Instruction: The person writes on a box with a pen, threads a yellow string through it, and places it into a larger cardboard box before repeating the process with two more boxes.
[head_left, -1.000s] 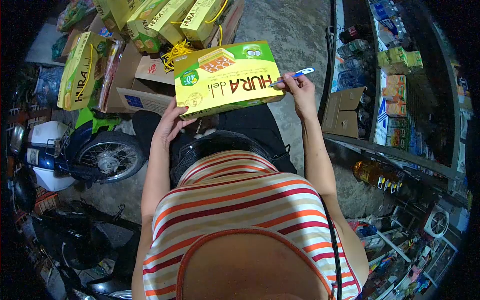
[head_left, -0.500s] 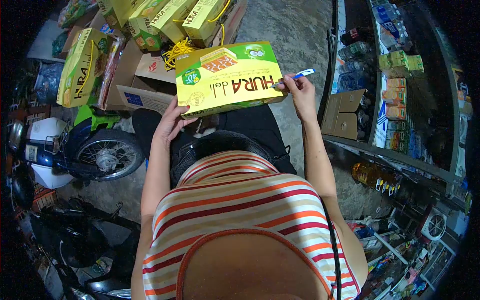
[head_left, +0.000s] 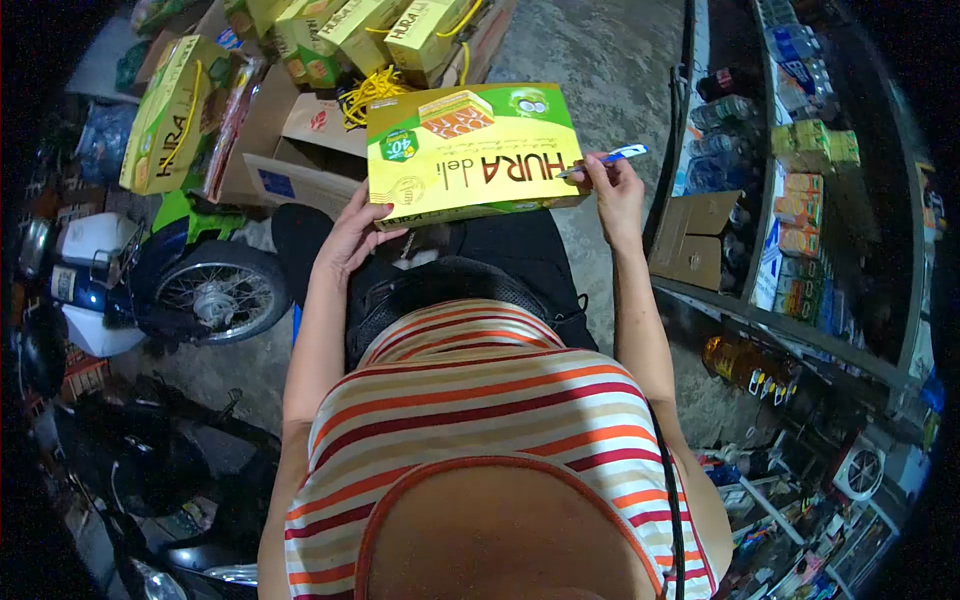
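A yellow and green Hura Deli cake box (head_left: pixel 450 165) lies over my lap, its printed top facing up. My left hand (head_left: pixel 352 236) grips the box's near left corner, thumb on the top and fingers under the edge. At the right end, my right hand (head_left: pixel 618 196) pinches a blue and white pen (head_left: pixel 628 153). The pen's tip points left, right at the box's top beside the large brown lettering.
An open cardboard carton (head_left: pixel 290 165) stands beyond my left hand. Several more cake boxes (head_left: pixel 425 40) with yellow cord handles sit farther back. A motorbike wheel (head_left: pixel 215 303) is at left; shelves with bottles and packs (head_left: pixel 800 200) line the right.
The box and both hands appear slightly farther right in view, along with the surroundings. Both hands keep their holds, and the pen stays at the box's right end.
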